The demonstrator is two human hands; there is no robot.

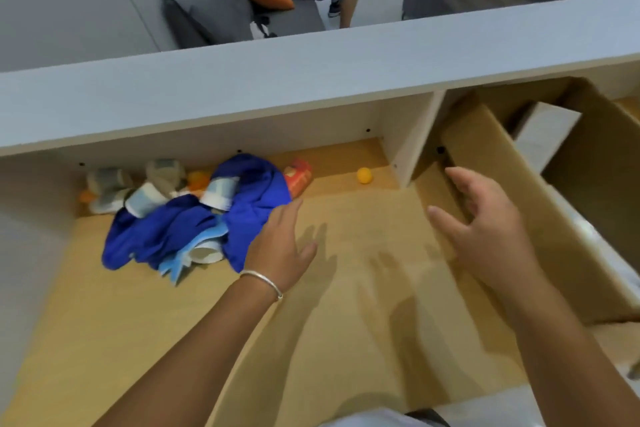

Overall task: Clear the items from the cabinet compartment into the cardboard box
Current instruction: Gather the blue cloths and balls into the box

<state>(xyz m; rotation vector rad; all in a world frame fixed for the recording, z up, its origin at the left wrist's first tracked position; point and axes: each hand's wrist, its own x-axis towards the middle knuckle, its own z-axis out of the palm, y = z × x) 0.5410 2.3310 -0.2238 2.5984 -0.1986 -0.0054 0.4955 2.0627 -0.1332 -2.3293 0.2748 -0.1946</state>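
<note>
Pickup step: left hand [280,250], fingers spread, touches blue cloth [194,225] in the cabinet compartment [346,218]. Right hand [485,225] open, empty, by cardboard box [502,163]. Next, I'd guess: grip cloth, move to box.

Bright blue cloth [242,204], orange ball [364,175], red-orange packet [298,177], plain tan cardboard box [540,211], pale wood compartment floor [346,218].

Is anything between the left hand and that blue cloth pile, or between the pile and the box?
Nothing visible blocks the left hand; it is already at the blue cloth. Toward the cardboard box, the cabinet divider stands at the back, and the open right hand hovers at the box's near flap.
</note>
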